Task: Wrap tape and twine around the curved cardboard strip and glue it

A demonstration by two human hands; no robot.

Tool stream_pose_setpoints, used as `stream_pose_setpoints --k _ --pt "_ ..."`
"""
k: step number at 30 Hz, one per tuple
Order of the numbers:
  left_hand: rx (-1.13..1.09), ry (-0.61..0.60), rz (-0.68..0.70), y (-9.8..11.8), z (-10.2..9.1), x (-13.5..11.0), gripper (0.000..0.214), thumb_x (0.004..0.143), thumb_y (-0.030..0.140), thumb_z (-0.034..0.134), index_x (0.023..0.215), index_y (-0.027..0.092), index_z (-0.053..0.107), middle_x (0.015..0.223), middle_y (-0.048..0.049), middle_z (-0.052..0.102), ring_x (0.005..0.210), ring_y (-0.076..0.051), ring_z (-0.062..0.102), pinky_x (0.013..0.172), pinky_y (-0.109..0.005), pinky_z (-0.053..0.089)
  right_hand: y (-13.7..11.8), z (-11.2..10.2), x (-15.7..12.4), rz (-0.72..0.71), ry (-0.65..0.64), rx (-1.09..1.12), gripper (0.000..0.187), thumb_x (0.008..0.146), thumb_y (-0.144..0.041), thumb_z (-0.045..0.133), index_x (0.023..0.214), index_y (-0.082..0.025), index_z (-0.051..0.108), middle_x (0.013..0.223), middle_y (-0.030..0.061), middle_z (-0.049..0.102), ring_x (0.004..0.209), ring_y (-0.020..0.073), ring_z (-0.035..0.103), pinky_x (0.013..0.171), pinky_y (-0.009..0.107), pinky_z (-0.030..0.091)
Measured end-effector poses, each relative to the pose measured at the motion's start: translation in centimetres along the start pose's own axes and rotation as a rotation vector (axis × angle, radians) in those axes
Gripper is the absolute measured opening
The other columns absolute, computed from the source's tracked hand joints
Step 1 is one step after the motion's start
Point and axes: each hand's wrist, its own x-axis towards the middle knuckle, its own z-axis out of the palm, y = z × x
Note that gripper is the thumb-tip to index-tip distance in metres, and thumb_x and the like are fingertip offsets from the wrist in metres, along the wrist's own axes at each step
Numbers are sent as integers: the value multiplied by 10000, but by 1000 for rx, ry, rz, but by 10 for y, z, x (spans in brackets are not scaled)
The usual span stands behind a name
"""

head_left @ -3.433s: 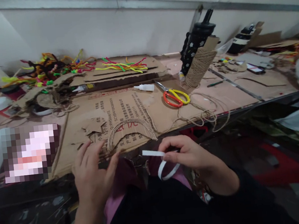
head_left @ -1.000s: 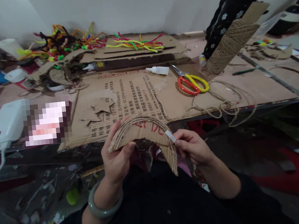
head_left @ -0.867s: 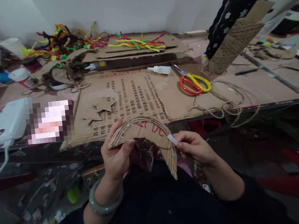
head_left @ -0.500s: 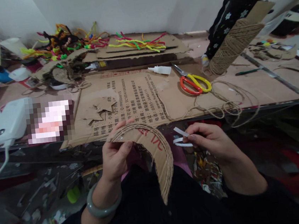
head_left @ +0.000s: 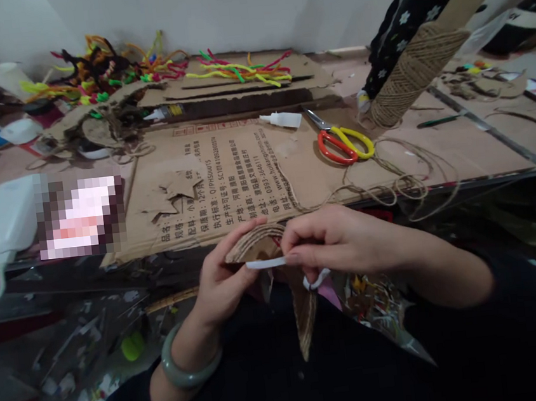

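Note:
My left hand (head_left: 226,278) is closed on the upper end of a crescent-shaped cardboard piece (head_left: 306,324), whose outer edge is lined with rows of twine. The crescent's pointed end hangs down in front of my dark clothing. My right hand (head_left: 329,238) pinches a narrow white strip (head_left: 266,263). One end of the strip lies along the crescent's inner edge, close to my left thumb. Another white loop of it hangs below my right fingers. My right hand covers the middle of the crescent.
On the bench lie a printed cardboard sheet (head_left: 228,185), scissors (head_left: 343,143), a white glue bottle (head_left: 281,120) and cardboard stars (head_left: 178,194). A twine cone (head_left: 415,76) leans at the right. Pipe cleaners (head_left: 240,72) lie behind, a phone (head_left: 82,213) at the left.
My right hand has moved left, bringing the white strip to the crescent's inner edge. My left hand has shifted slightly right and the crescent has tilted.

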Motion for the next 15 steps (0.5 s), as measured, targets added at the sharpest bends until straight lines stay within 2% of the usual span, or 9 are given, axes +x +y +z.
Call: stream_pose_setpoints --k 6,10,15 --pt "139 10 12 6 3 0 468 769 222 738 1223 300 654 1269 -75 668 1048 -260 684 900 -395 580 -12 -3 11 24 40 -367 163 878 -198 538 746 -175 630 612 -44 657 545 76 569 536 191 351" --pt "176 23 49 7 4 1 482 762 209 744 1226 305 653 1270 -62 668 1126 -258 648 977 -406 535 -12 -1 14 48 82 -500 179 880 -228 531 752 -176 644 667 -19 659 573 87 557 537 212 310" --pt "161 -12 100 8 4 2 526 758 154 741 1249 314 638 1291 -60 655 1205 -247 600 1045 -396 479 -12 3 18 44 128 -608 191 890 -267 523 785 -182 657 622 -22 625 555 94 521 542 226 290"
